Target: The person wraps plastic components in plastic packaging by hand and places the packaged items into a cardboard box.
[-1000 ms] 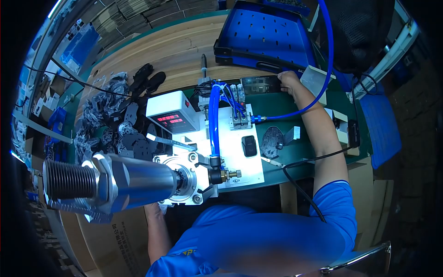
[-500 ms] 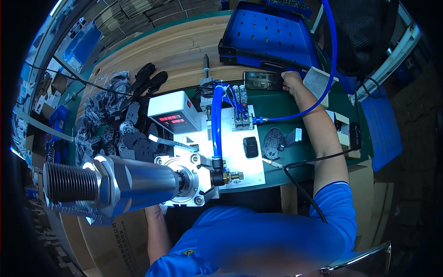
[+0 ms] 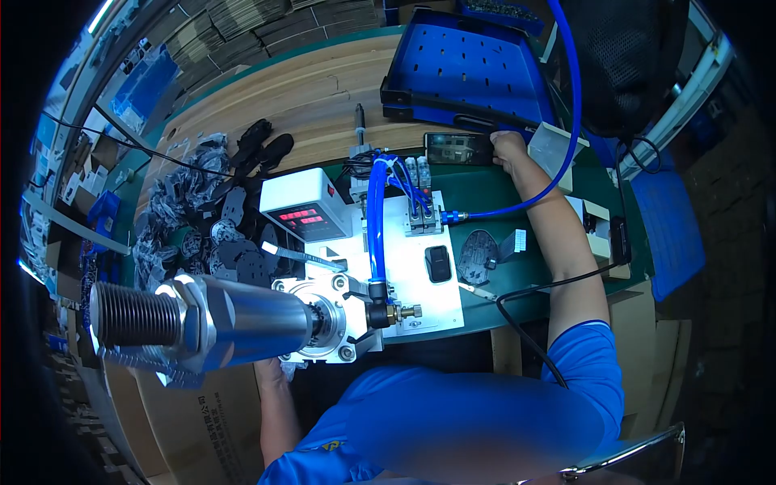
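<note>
My right hand point(image 3: 508, 148) is stretched out over the green mat, its fingers closed on the right end of a smartphone point(image 3: 458, 149). The phone lies on its side with its lit screen up, just in front of the blue tray. My left hand point(image 3: 271, 372) is low down beside a metal press cylinder point(image 3: 250, 319). The cylinder hides its fingers, and a scrap of clear plastic shows next to it. Between my hands stand a white control box point(image 3: 303, 206) with red digits and a white machine plate point(image 3: 404, 299) carrying a small black device point(image 3: 437, 263).
Dark flat parts point(image 3: 238, 259) and crumpled plastic bags point(image 3: 166, 194) pile up at the left. A blue slotted tray point(image 3: 461, 61) sits at the back. Blue air hose point(image 3: 578, 97) and black cable point(image 3: 558, 283) cross near my right arm. A dark sole-shaped piece point(image 3: 478, 257) lies on the mat.
The view has shifted slightly. My right hand stays at the phone's end, and my left hand stays behind the cylinder.
</note>
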### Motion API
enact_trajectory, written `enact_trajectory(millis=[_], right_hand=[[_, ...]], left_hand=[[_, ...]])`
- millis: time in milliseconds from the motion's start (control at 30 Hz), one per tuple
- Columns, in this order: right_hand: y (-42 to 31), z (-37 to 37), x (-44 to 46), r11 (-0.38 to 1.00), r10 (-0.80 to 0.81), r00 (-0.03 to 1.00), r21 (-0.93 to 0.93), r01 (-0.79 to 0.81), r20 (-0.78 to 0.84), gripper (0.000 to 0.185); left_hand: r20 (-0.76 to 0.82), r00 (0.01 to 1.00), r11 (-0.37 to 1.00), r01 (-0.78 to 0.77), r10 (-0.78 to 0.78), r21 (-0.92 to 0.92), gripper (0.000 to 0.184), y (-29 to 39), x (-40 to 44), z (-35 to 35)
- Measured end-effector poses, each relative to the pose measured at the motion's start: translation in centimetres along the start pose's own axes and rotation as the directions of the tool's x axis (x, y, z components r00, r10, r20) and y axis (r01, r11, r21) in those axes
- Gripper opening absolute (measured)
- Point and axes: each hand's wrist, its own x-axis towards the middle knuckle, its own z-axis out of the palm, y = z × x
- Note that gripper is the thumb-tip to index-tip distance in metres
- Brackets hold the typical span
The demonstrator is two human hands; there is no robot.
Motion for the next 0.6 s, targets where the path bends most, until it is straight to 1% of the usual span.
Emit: enact_trajectory(millis=[67,200,233,367,400,533,600], right_hand=[[-0.4,-0.4,-1.2,1.0,-0.003,1.0,-0.008,0.003,-0.006,0.024],[-0.8,-1.3,-2.9,0.99,-0.134,0.991,0.042,0.133,-0.001,0.025],[-0.5,-1.3,-2.7,0.99,-0.133,0.991,0.041,0.133,-0.003,0.025],[1.1,-0.7,-1.6,0.961,-0.276,0.959,0.02,0.277,-0.061,0.026],[0.9,-0.7,-1.7,0.96,-0.278,0.959,0.022,0.28,-0.061,0.026],[0.8,-0.7,-2.4,0.962,-0.236,0.969,0.122,0.244,-0.077,0.027],[0.9,-0.6,-2.5,0.959,-0.246,0.966,0.126,0.255,-0.08,0.028]], left_hand=[[-0.002,1.0,1.0,0.03,-0.03,-0.01,0.063,0.2,0.1,0.3],[-0.051,0.998,0.999,0.034,-0.034,0.008,0.062,0.1,0.1,0.4],[-0.05,0.998,0.999,0.036,-0.036,0.008,0.062,-0.1,0.1,0.1],[-0.019,0.999,0.997,0.042,-0.041,0.067,0.064,-1.1,0.4,-2.1],[-0.019,0.999,0.997,0.04,-0.039,0.067,0.064,-0.9,0.4,-1.8],[0.031,1.0,0.997,-0.002,-0.001,0.078,0.065,0.0,0.3,-0.3],[0.027,1.0,0.998,-0.004,0.002,0.066,0.065,0.3,0.2,0.3]])
